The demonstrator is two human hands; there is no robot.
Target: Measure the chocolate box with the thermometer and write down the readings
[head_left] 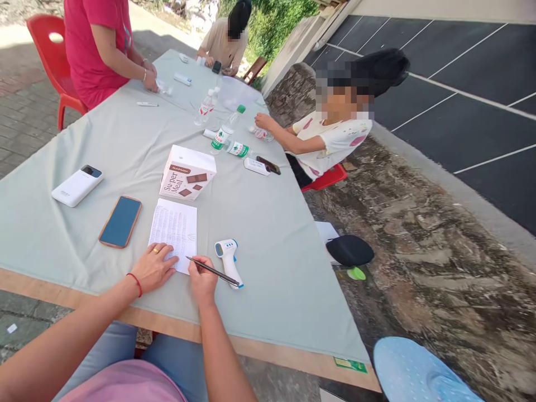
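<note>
A sheet of paper point(173, 223) covered in handwriting lies on the cloth-covered table in front of me. My left hand point(154, 267) rests flat on its lower left part, fingers stretched out. In my right hand point(204, 282) is a black pen point(215, 272), gripped between the fingers, its tip at the paper's right edge. Just right of that hand lies a white and blue infrared thermometer point(228, 261). A phone in a brown case point(120, 221) lies left of the paper. Directly behind the paper stands a white and brown "Super Meal" box point(188, 173).
A white power bank point(77, 186) lies at the left. Beyond the box are several water bottles point(221, 134), one on its side, and another phone point(268, 164). People sit or stand around the table point(272, 268): one at the right point(330, 128), two farther back.
</note>
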